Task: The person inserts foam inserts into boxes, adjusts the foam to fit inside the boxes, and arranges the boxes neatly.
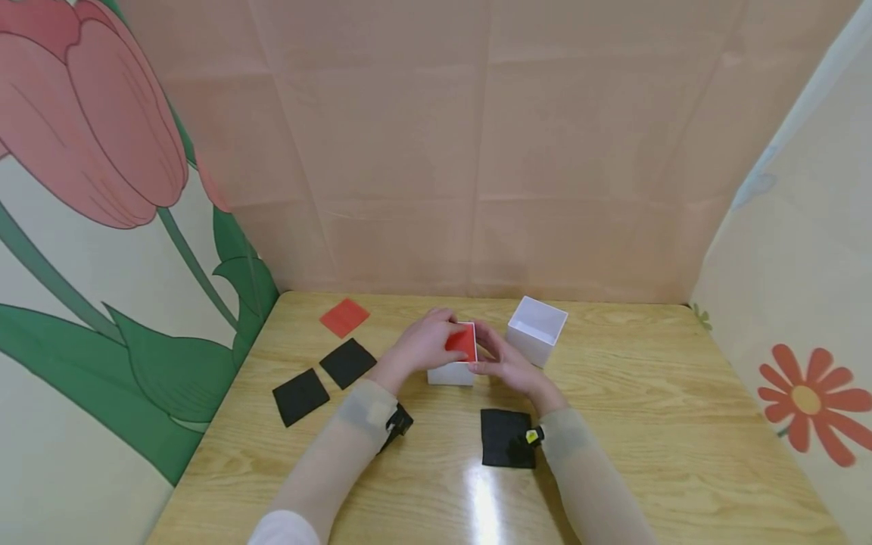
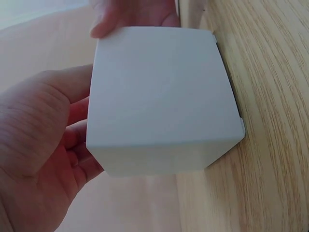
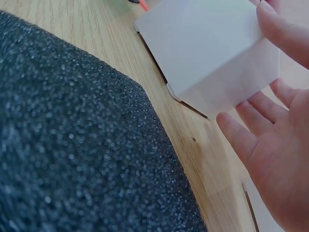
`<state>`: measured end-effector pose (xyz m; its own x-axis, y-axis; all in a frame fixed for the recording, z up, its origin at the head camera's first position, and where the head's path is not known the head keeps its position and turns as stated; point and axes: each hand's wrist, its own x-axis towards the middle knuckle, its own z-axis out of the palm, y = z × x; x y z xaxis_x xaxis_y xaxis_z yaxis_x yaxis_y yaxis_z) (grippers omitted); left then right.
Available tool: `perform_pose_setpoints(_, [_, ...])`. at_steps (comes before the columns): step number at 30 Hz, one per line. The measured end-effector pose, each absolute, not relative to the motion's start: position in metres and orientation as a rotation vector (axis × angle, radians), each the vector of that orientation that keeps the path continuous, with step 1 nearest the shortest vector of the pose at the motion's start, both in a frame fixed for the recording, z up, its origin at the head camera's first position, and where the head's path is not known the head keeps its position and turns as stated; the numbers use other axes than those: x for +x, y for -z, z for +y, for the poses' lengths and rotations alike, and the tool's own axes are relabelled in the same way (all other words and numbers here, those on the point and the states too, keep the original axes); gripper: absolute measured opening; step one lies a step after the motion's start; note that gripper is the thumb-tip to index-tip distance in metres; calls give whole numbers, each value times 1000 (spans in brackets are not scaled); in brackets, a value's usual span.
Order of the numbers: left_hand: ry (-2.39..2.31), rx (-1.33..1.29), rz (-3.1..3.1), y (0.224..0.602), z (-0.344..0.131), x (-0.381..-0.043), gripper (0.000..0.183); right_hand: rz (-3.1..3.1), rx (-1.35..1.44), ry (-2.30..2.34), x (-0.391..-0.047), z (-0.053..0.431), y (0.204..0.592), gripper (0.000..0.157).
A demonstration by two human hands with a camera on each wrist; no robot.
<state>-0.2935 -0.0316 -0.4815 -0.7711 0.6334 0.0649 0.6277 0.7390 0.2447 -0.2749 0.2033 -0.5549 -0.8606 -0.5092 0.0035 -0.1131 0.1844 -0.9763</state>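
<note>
At the middle of the table stands a small white box [image 1: 451,374], with a red square [image 1: 461,342] showing inside its rim. My left hand [image 1: 425,344] reaches over the box from the left, thumb and fingers touching the red square. In the left wrist view, the box's plain white face hides part of those fingers. My right hand [image 1: 506,359] holds the box from the right, its thumb at the near rim and its fingers along the side wall [image 3: 251,77].
Another open white box [image 1: 537,327] stands behind my right hand. Black foam squares [image 1: 348,362] [image 1: 300,397] and a red square sheet [image 1: 344,317] lie at left. A further black foam square [image 1: 507,428] lies near my right wrist. Fabric backdrops [image 1: 477,189] border the table.
</note>
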Motion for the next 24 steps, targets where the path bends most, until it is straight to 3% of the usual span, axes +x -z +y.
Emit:
perform_pose_setpoints(14, [-413,1061,2881,483,-30,-295,56,2135,-589,1732,-274,203,552,91])
perform_pose_setpoints(24, [-466,996,2864,474,-59,-295,63,2124,-551,1737,-273,201,554,94])
